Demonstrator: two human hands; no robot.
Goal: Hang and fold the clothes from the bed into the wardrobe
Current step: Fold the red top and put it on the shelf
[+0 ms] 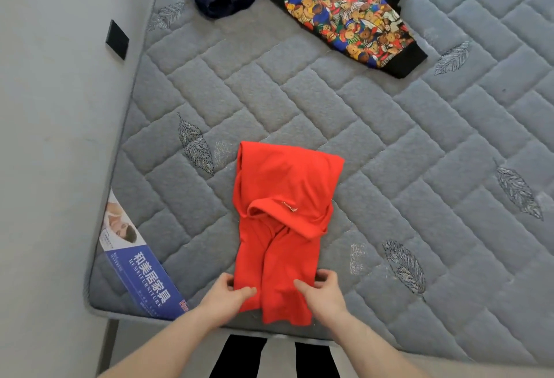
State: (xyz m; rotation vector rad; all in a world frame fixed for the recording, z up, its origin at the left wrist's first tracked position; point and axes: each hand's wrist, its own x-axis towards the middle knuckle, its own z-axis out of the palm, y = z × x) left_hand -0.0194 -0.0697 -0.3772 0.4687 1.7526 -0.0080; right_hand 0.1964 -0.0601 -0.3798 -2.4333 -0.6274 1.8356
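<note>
A red shirt (284, 227) lies partly folded on the grey mattress (419, 137), near its front edge. The left hand (227, 293) and the right hand (320, 290) each pinch the near end of the shirt, thumb on top, fingers curled under the sides. A bear-print garment (338, 8) lies well apart, at the far side.

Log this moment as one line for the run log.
step: folding | red shirt: on mattress, near edge | left hand: grips hem | right hand: grips hem
</note>
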